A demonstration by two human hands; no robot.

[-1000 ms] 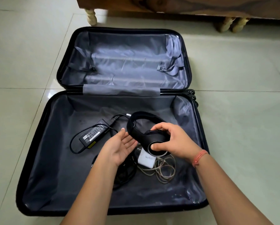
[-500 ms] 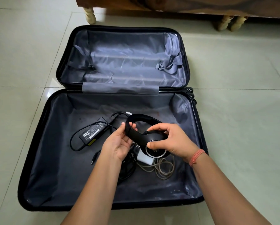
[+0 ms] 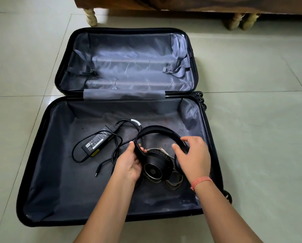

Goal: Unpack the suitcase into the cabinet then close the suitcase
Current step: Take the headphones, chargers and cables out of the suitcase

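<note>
Black headphones (image 3: 157, 148) sit between both hands over the open suitcase (image 3: 46, 172): left hand (image 3: 129, 163) grips one side, right hand (image 3: 192, 155) curls around the other earcup.

Both forearms come into view bare from the bottom edge, with no sleeve showing on either one. The left hand (image 3: 129, 165) wears nothing: no ring, watch or band shows. The right hand (image 3: 193, 155) is likewise without rings, but its wrist carries a thin orange-pink thread bracelet (image 3: 201, 181), several strands wound round, with a small knotted end on the inner side.
</note>
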